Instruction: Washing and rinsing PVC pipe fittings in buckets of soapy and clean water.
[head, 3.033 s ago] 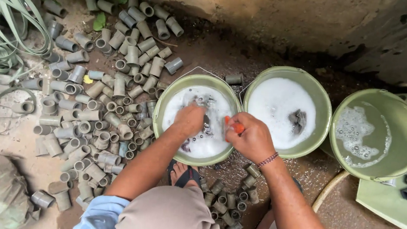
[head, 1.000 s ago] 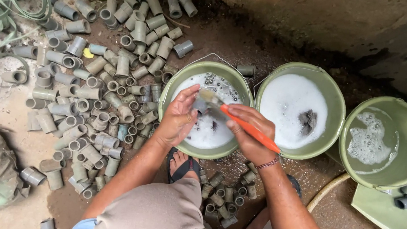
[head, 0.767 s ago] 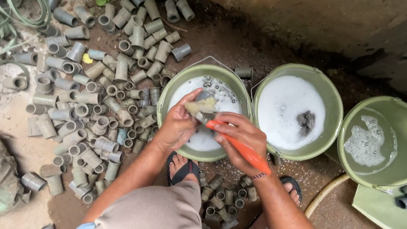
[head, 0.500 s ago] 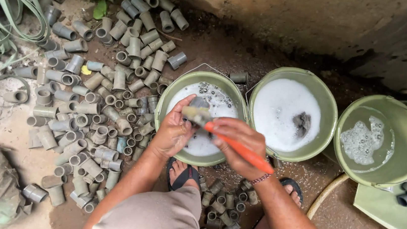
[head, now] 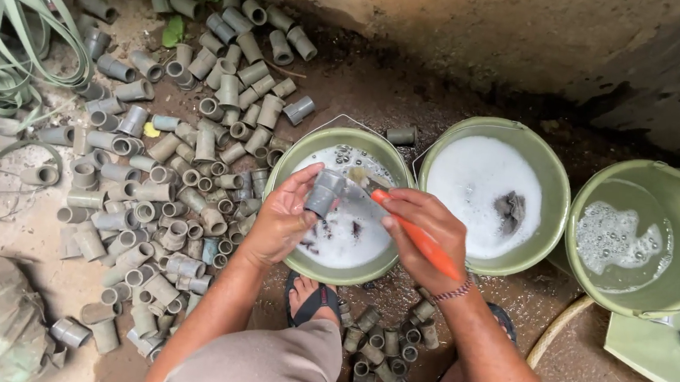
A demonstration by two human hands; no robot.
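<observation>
Scrubbing step: left hand (head: 280,225) grips a grey pipe fitting (head: 324,194) above the soapy bucket (head: 301,162); right hand (head: 426,232) clasps an orange-handled brush (head: 414,238), bristles at the fitting. Turning the fitting likely comes next.

Soft even daylight; faint shadows; sharp focus; edges bowed

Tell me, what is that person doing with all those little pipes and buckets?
A person squats over three green buckets. The left hand holds a short grey pipe fitting above the soapy bucket, and the right hand works an orange-handled brush against it. A big pile of grey fittings lies on the dirt to the left, with a smaller bunch by the person's feet.
</observation>
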